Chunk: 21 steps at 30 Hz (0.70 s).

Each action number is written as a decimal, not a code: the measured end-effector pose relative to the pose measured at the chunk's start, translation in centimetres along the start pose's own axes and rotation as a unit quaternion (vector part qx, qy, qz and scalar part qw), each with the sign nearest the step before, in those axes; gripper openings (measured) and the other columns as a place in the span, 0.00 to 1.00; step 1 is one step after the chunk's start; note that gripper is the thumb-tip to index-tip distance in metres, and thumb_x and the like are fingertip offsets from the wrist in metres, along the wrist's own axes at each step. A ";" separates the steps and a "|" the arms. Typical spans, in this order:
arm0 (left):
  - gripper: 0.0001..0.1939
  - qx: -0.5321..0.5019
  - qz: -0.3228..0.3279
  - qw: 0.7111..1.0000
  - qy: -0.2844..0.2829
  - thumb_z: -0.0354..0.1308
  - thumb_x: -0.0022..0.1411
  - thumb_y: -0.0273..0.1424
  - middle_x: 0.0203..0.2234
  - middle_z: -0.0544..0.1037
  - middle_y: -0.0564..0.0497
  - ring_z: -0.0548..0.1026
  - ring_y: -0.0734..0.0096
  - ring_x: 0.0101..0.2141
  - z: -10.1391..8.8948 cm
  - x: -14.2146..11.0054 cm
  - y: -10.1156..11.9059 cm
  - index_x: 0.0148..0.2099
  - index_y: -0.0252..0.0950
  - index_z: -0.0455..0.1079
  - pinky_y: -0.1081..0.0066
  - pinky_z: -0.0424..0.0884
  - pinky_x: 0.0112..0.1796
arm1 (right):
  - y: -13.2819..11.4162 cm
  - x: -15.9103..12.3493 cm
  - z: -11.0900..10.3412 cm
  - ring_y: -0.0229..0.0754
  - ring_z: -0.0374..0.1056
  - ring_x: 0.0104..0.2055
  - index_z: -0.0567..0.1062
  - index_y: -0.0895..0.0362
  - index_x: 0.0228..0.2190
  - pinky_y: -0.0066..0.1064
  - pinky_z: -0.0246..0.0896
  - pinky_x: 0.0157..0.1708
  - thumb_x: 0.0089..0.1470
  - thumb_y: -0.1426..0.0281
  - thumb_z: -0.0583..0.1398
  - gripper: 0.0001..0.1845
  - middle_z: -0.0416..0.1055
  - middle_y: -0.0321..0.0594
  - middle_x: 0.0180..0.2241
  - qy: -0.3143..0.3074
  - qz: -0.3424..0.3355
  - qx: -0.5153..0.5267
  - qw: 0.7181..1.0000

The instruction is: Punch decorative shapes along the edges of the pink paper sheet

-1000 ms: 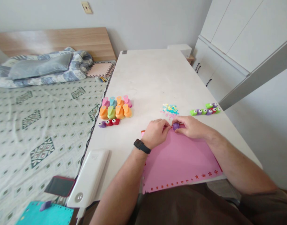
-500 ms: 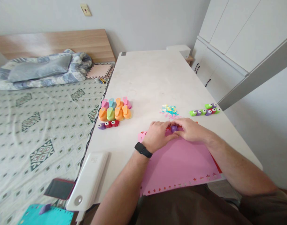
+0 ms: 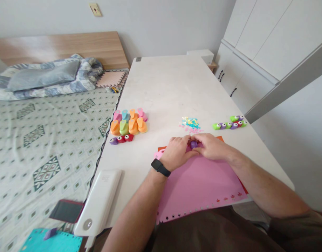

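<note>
A pink sheet of paper (image 3: 200, 185) lies in front of me, with small punched shapes along its bottom edge and top left corner. Orange-red paper (image 3: 220, 138) peeks out beneath it. At the sheet's top edge sits a small purple craft punch (image 3: 193, 144), and my right hand (image 3: 212, 145) is closed around it. My left hand (image 3: 178, 150), with a black watch on the wrist, pinches the sheet's top edge just left of the punch, thumb on top. Its fingertips are partly hidden. Just beyond the hands lies a pile of blue, yellow and pink paper cutouts (image 3: 191, 123).
Larger colored lever punches (image 3: 128, 126) stand in rows at the left, with small purple and red punches (image 3: 121, 139) before them. Several green, purple and red punches (image 3: 230, 125) are lined up at right. A long white device (image 3: 103, 199) occupies the white table's (image 3: 171, 87) left edge.
The pink sheet has shifted slightly left, showing more orange-red paper behind its top left edge. The purple punch and my right hand have moved slightly left.
</note>
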State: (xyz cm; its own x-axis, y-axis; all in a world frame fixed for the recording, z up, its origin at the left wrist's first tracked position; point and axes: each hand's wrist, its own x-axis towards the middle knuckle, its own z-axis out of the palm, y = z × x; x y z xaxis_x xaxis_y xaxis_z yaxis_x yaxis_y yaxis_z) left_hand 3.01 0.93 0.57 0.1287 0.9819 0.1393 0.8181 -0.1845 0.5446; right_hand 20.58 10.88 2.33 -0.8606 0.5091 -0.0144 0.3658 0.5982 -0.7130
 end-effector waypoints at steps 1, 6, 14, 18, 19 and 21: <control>0.23 0.002 0.002 1.000 -0.002 0.61 0.66 0.49 0.40 0.81 0.45 0.80 0.55 0.43 0.0 0.0 0.0 0.53 0.38 0.68 0.58 0.71 0.49 | 0.0 0.0 0.0 0.45 0.71 0.38 0.76 0.54 0.37 0.36 0.62 0.38 0.51 0.77 0.63 0.10 0.78 0.41 0.37 0.001 -0.002 0.001 1.000; 0.23 0.020 0.003 1.000 -0.003 0.60 0.66 0.50 0.39 0.81 0.44 0.80 0.54 0.41 -0.1 0.1 0.2 0.50 0.36 0.69 0.58 0.71 0.46 | 0.0 0.1 0.2 0.44 0.69 0.37 0.76 0.55 0.37 0.35 0.61 0.37 0.52 0.77 0.63 0.09 0.77 0.41 0.36 0.005 -0.003 -0.009 1.000; 0.25 0.015 -0.002 1.000 0.001 0.60 0.65 0.52 0.38 0.81 0.45 0.80 0.55 0.41 -0.2 0.1 -0.1 0.51 0.37 0.71 0.60 0.72 0.47 | 0.3 -0.1 0.3 0.44 0.69 0.37 0.76 0.55 0.37 0.35 0.61 0.38 0.53 0.77 0.63 0.09 0.76 0.40 0.36 0.009 -0.001 -0.008 1.000; 0.28 -0.011 -0.005 1.000 0.000 0.62 0.63 0.53 0.40 0.82 0.47 0.81 0.57 0.43 -0.7 0.0 -0.3 0.55 0.39 0.70 0.61 0.73 0.48 | 0.2 -0.1 0.2 0.45 0.70 0.38 0.77 0.55 0.38 0.36 0.63 0.39 0.52 0.75 0.65 0.09 0.77 0.41 0.37 0.013 -0.002 0.001 1.000; 0.29 -0.015 -0.007 1.000 0.002 0.63 0.63 0.53 0.41 0.83 0.48 0.81 0.58 0.43 -0.8 0.0 -0.4 0.56 0.39 0.70 0.61 0.73 0.49 | 0.2 -0.1 0.2 0.46 0.71 0.39 0.77 0.55 0.39 0.37 0.64 0.40 0.52 0.75 0.65 0.11 0.77 0.42 0.38 0.016 -0.003 0.004 1.000; 0.31 -0.019 -0.012 1.000 0.003 0.65 0.61 0.52 0.42 0.83 0.49 0.81 0.58 0.44 -0.9 -0.1 -0.4 0.58 0.39 0.69 0.61 0.73 0.49 | 0.3 -0.2 0.1 0.47 0.72 0.41 0.78 0.55 0.42 0.38 0.65 0.43 0.52 0.74 0.65 0.14 0.78 0.43 0.40 0.022 -0.006 0.012 1.000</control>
State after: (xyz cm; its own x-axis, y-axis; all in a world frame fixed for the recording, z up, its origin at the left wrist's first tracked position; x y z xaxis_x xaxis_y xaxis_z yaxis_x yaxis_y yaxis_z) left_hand 2.12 0.88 1.09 0.1056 0.9859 0.1297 0.7986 -0.1618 0.5797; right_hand 20.79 10.92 2.10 -0.8483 0.5291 0.0237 0.3468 0.5887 -0.7302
